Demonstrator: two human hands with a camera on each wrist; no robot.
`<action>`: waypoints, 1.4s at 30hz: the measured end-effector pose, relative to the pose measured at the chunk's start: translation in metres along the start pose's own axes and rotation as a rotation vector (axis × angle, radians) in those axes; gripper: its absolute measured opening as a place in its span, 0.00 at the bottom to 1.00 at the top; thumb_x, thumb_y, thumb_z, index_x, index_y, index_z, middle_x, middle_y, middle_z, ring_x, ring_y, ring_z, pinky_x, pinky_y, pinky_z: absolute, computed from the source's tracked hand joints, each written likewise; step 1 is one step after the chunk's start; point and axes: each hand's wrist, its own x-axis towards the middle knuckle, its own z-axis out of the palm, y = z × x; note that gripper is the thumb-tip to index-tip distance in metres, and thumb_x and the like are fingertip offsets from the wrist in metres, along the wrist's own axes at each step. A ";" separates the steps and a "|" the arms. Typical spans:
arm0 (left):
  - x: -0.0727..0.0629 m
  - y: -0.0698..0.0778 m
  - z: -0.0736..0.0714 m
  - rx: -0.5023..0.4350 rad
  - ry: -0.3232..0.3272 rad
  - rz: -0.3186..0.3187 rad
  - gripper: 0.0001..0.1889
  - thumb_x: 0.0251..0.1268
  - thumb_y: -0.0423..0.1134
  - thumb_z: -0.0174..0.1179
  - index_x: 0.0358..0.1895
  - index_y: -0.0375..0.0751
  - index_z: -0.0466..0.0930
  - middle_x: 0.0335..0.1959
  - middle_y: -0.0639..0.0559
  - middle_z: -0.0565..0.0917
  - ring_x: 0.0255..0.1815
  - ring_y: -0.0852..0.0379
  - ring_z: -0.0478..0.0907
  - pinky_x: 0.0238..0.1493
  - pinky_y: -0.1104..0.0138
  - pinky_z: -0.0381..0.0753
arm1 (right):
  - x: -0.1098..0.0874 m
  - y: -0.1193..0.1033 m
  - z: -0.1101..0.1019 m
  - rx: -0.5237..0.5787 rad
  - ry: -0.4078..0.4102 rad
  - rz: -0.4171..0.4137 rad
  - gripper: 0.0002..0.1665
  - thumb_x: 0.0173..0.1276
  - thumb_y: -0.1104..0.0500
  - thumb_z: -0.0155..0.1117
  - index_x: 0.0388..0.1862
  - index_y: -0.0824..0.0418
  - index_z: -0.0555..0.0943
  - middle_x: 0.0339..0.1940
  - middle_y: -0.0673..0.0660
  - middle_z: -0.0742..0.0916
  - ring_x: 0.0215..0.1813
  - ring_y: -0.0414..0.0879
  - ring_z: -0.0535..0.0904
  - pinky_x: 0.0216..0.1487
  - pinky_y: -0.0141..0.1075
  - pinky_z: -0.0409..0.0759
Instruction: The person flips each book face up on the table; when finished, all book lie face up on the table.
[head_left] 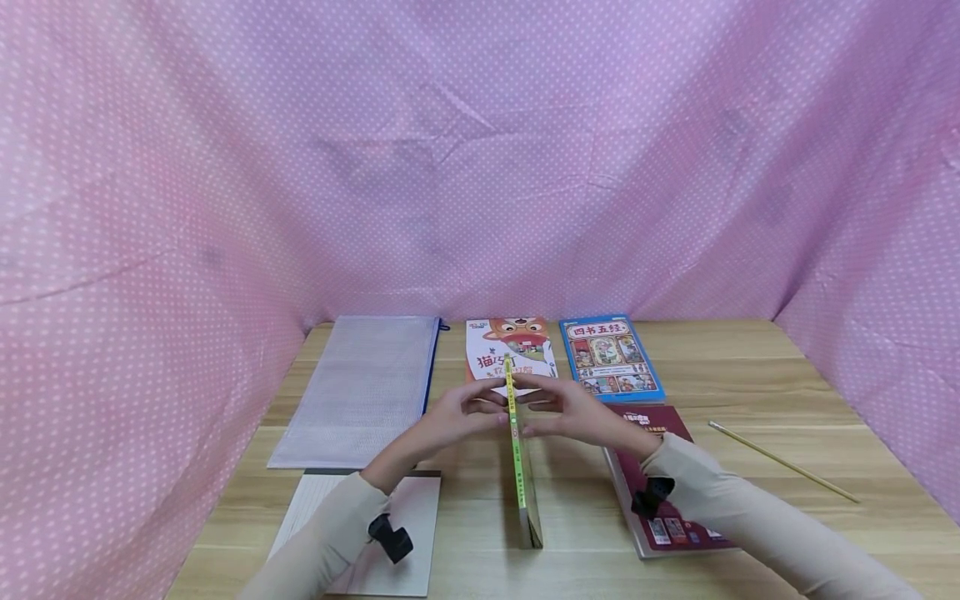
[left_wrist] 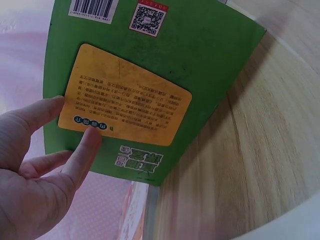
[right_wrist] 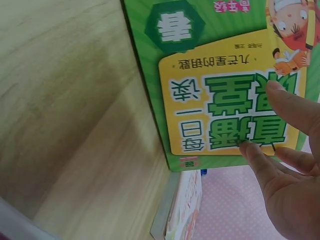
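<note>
A thin green book (head_left: 516, 450) stands on edge at the middle of the table, its yellow-green spine facing up. My left hand (head_left: 474, 410) touches one side with its fingertips. In the left wrist view that side is the green back cover (left_wrist: 210, 50) with an orange text panel. From the other side my right hand (head_left: 573, 412) presses its fingertips to the front cover (right_wrist: 185, 107), which has large green characters on yellow. Both hands have spread, mostly straight fingers, and the book is steadied between them.
Behind lie a cartoon-cover book (head_left: 487, 340) and a blue-bordered book (head_left: 606, 354). A maroon book (head_left: 682, 533) lies under the right forearm, with a pencil (head_left: 783, 461) further right. On the left are a white mesh pouch (head_left: 360, 383) and a pale notepad (head_left: 412, 533).
</note>
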 end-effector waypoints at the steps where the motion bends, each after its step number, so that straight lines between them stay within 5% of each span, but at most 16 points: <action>1: -0.001 0.000 -0.001 0.001 -0.001 -0.007 0.33 0.71 0.37 0.64 0.76 0.39 0.65 0.60 0.38 0.82 0.60 0.47 0.82 0.58 0.66 0.84 | 0.000 0.000 0.001 -0.001 -0.004 -0.001 0.46 0.65 0.61 0.75 0.79 0.64 0.64 0.71 0.67 0.77 0.67 0.61 0.80 0.66 0.40 0.81; 19: -0.018 0.000 -0.025 -0.004 -0.030 -0.061 0.35 0.73 0.38 0.63 0.80 0.44 0.60 0.65 0.38 0.77 0.65 0.43 0.79 0.61 0.60 0.84 | 0.007 0.003 0.013 -0.038 -0.084 -0.013 0.41 0.66 0.63 0.73 0.77 0.63 0.68 0.72 0.65 0.77 0.68 0.62 0.78 0.68 0.56 0.78; 42: -0.037 -0.001 -0.046 -0.053 -0.014 -0.125 0.35 0.75 0.41 0.60 0.80 0.40 0.58 0.67 0.33 0.75 0.63 0.43 0.81 0.60 0.56 0.85 | 0.011 0.017 0.025 -0.192 -0.092 0.053 0.41 0.62 0.57 0.77 0.74 0.60 0.73 0.73 0.61 0.78 0.69 0.59 0.78 0.67 0.51 0.80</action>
